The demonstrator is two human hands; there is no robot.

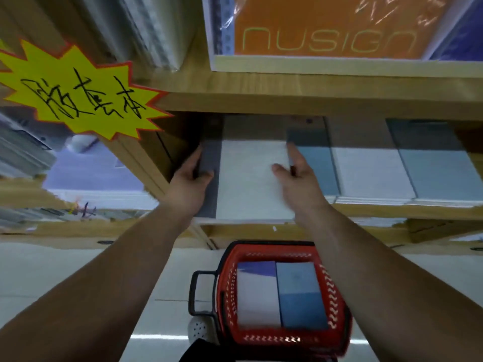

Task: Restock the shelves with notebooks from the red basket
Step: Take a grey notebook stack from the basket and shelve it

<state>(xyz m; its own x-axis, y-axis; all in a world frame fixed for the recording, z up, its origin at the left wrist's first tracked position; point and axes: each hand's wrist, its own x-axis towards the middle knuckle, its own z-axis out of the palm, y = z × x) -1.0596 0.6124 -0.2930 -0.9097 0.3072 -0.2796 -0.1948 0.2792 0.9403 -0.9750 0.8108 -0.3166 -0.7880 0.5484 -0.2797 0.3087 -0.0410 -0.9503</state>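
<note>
Nearest the person, well below and behind both sets of fingers, the red basket [337, 296] sits on the floor with a white notebook [257, 299] and a blue notebook [300, 296] lying flat side by side in it. Above it, the grey-white notebook [251, 178] lies flat between the two hands at the front of the lower shelf [339, 232]. Its long axis runs straight away from the fingertips into the bay, so the coming move looks like a plain forward push. The left hand [189, 184] grips the dark spine strip, fingers curled round the left edge and thumb on top. The right hand [298, 184] lays its thumb on the cover with its fingers stretched along the right edge. Motion blur hides whether they pinch it. Neither hand is clearly nearer. Just right of the right fingers lie a blue stack [316, 165], a pale stack [371, 173] and a grey-blue stack [439, 173]. Farther up, beyond the fingertips, an orange cover [326, 27] reads "nusign". Up and left of the left fingers, a yellow starburst sign [78, 92] carries handwritten Chinese characters.
</note>
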